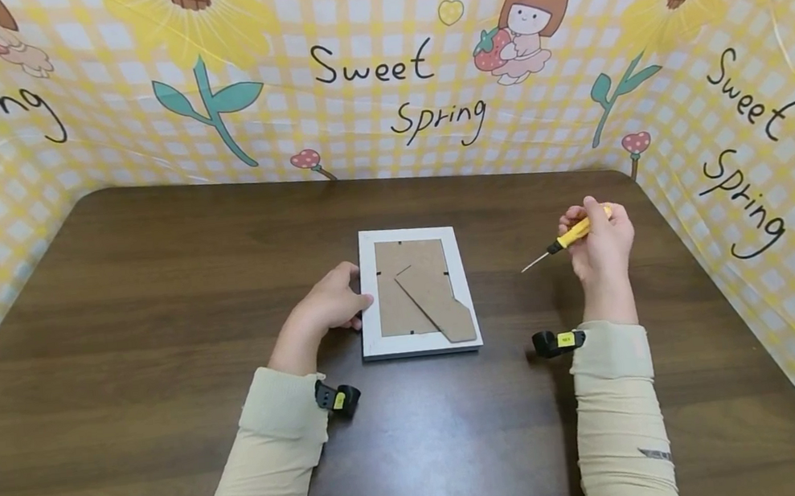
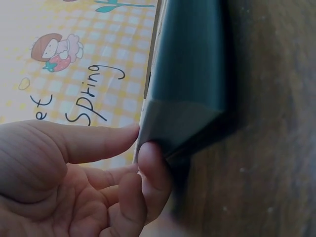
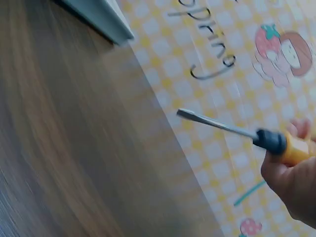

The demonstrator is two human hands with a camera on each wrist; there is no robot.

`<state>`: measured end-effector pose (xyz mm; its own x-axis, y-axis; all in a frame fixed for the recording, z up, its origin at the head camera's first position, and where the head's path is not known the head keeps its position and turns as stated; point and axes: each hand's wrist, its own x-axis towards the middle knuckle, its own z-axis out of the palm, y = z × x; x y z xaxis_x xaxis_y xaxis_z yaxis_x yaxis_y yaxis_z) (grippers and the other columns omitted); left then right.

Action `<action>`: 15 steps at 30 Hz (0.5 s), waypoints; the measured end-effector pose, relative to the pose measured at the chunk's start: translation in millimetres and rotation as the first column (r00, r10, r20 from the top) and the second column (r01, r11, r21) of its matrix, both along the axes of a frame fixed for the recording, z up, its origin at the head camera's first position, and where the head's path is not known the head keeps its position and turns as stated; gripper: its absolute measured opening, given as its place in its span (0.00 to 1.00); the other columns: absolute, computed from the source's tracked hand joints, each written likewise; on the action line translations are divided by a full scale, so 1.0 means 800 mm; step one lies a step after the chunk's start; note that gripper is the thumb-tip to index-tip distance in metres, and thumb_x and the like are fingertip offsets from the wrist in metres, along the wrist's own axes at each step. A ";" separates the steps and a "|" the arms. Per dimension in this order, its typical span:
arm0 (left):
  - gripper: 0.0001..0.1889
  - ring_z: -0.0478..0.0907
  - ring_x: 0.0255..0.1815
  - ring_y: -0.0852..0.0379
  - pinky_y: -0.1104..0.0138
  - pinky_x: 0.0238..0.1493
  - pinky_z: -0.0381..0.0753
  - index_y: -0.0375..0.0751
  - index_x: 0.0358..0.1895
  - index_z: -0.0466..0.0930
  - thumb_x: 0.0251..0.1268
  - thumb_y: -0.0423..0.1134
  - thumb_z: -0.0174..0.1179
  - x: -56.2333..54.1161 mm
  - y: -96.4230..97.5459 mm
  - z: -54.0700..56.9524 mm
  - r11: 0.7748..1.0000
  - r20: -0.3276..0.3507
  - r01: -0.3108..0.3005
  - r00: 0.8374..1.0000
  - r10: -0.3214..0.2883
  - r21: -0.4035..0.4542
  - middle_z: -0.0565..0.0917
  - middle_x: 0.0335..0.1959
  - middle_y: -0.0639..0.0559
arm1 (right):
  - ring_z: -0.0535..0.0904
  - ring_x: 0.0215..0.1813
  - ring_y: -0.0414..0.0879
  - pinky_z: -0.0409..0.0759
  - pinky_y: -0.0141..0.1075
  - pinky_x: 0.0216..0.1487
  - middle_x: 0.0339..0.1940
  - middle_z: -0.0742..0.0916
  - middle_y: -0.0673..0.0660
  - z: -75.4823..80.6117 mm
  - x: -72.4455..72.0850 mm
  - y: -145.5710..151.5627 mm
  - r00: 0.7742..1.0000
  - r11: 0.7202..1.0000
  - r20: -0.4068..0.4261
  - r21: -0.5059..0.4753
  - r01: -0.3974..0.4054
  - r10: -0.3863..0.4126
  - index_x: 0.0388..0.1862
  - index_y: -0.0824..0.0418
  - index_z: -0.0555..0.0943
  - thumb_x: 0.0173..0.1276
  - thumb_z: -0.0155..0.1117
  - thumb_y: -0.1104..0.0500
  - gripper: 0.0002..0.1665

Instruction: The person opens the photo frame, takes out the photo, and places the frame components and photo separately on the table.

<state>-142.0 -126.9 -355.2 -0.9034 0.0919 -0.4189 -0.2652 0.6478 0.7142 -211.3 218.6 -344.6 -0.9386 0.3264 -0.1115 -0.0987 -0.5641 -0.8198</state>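
Pinching at nine o'clock, the left grip [image 1: 332, 297] holds the white picture frame [image 1: 417, 291], back upward, mid-table [image 1: 156, 306]; apart, at three o'clock, the right grip [image 1: 603, 247] clasps a yellow screwdriver [image 1: 571, 235], tip toward eight o'clock.

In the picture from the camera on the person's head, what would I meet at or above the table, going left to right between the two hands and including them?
Left hand → white picture frame → screwdriver's metal shaft → right hand.
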 end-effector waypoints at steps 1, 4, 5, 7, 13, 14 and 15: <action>0.28 0.75 0.22 0.57 0.70 0.28 0.73 0.33 0.72 0.57 0.74 0.36 0.54 0.000 0.000 0.000 1.000 0.000 -0.003 1.000 0.003 -0.002 0.78 0.46 0.38 | 0.74 0.22 0.43 0.75 0.29 0.25 0.19 0.78 0.54 0.000 -0.001 -0.004 1.000 1.000 -0.007 -0.029 -0.002 0.002 0.35 0.60 0.64 0.77 0.53 0.62 0.10; 0.29 0.75 0.22 0.57 0.69 0.28 0.73 0.34 0.73 0.57 0.74 0.36 0.55 0.000 0.001 -0.001 1.000 -0.002 -0.010 1.000 0.010 -0.006 0.77 0.45 0.39 | 0.66 0.19 0.41 0.64 0.30 0.22 0.15 0.72 0.51 0.001 -0.002 -0.015 0.999 0.994 -0.015 -0.107 -0.033 0.032 0.30 0.58 0.64 0.80 0.48 0.60 0.14; 0.29 0.74 0.22 0.56 0.69 0.29 0.73 0.34 0.73 0.57 0.74 0.36 0.54 0.001 0.001 -0.001 1.000 -0.002 -0.012 1.000 0.012 -0.006 0.77 0.44 0.39 | 0.64 0.19 0.41 0.62 0.30 0.22 0.14 0.71 0.51 0.001 -0.001 -0.019 0.998 0.988 -0.017 -0.144 -0.054 0.052 0.28 0.58 0.64 0.80 0.48 0.59 0.16; 0.28 0.74 0.22 0.56 0.68 0.29 0.72 0.34 0.73 0.57 0.74 0.36 0.54 0.000 0.001 -0.002 1.000 -0.002 -0.016 1.000 0.016 -0.004 0.77 0.41 0.40 | 0.61 0.17 0.41 0.59 0.30 0.21 0.12 0.68 0.51 0.002 0.000 -0.025 0.994 0.964 -0.022 -0.244 -0.106 0.104 0.24 0.58 0.64 0.81 0.48 0.55 0.21; 0.28 0.72 0.22 0.56 0.67 0.29 0.71 0.34 0.72 0.57 0.75 0.37 0.54 0.000 0.001 -0.003 1.000 -0.006 -0.031 1.000 0.031 0.003 0.76 0.35 0.42 | 0.59 0.12 0.44 0.60 0.33 0.18 0.06 0.66 0.52 0.008 0.005 -0.039 0.981 0.804 -0.046 -0.567 -0.181 0.188 0.10 0.57 0.60 0.79 0.43 0.41 0.37; 0.28 0.72 0.22 0.56 0.67 0.29 0.71 0.34 0.72 0.57 0.75 0.37 0.54 0.000 0.001 -0.003 1.000 -0.008 -0.030 1.000 0.030 0.004 0.76 0.35 0.42 | 0.59 0.11 0.44 0.60 0.34 0.18 0.06 0.66 0.52 0.009 0.006 -0.041 0.979 0.780 -0.049 -0.598 -0.186 0.195 0.09 0.57 0.60 0.79 0.42 0.39 0.38; 0.28 0.72 0.22 0.56 0.67 0.29 0.72 0.34 0.72 0.57 0.75 0.37 0.54 0.000 0.002 -0.003 1.000 -0.010 -0.028 1.000 0.028 0.004 0.76 0.34 0.43 | 0.59 0.11 0.45 0.60 0.34 0.18 0.05 0.66 0.52 0.010 0.007 -0.043 0.977 0.760 -0.053 -0.621 -0.194 0.206 0.09 0.57 0.60 0.79 0.40 0.38 0.39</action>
<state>-142.1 -125.7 -357.8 -0.9098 0.0682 -0.4094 -0.2760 0.6375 0.7193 -205.3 184.1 -336.8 -0.9707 -0.0137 -0.2400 0.0842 -0.9545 -0.2861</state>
